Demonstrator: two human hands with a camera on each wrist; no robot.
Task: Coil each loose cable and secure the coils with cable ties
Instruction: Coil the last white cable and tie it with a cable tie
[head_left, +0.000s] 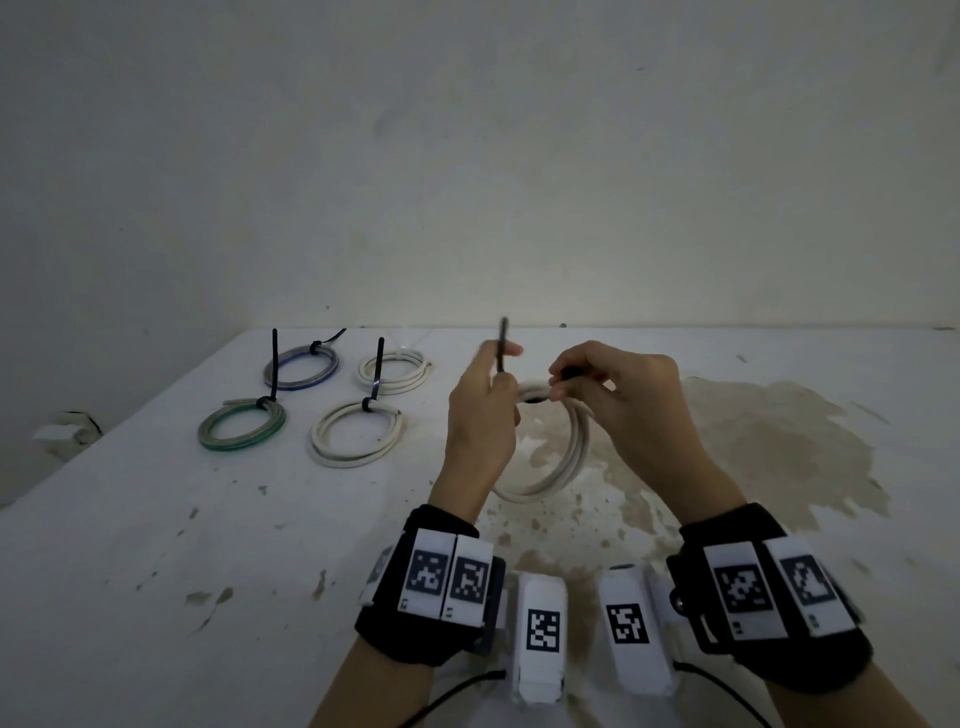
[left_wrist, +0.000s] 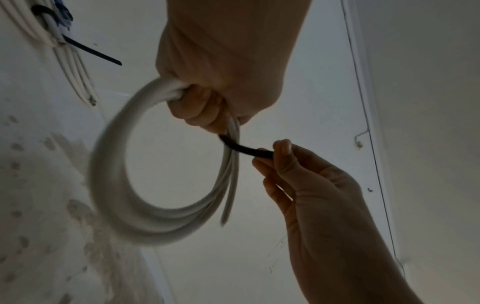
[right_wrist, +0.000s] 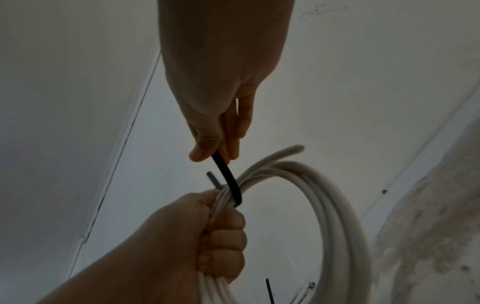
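My left hand (head_left: 493, 395) grips a white cable coil (head_left: 566, 457) in a fist and holds it above the table. A black cable tie (head_left: 502, 345) loops around the bundle beside that fist, with one end sticking up past my left thumb. My right hand (head_left: 558, 382) pinches the tie's other end between thumb and fingers. The left wrist view shows the coil (left_wrist: 124, 185) hanging from my left hand (left_wrist: 207, 107), with the tie (left_wrist: 244, 149) running to my right hand (left_wrist: 275, 158). From the right wrist, my right hand (right_wrist: 210, 156) pinches the tie (right_wrist: 228, 179) above my left hand (right_wrist: 221, 232).
Several tied coils lie at the back left of the white table (head_left: 208, 545): a blue-grey coil (head_left: 301, 368), a white coil (head_left: 395, 370), a green coil (head_left: 241, 427) and another white coil (head_left: 357, 434). Brown stains (head_left: 779, 441) mark the table's right side. A wall stands behind.
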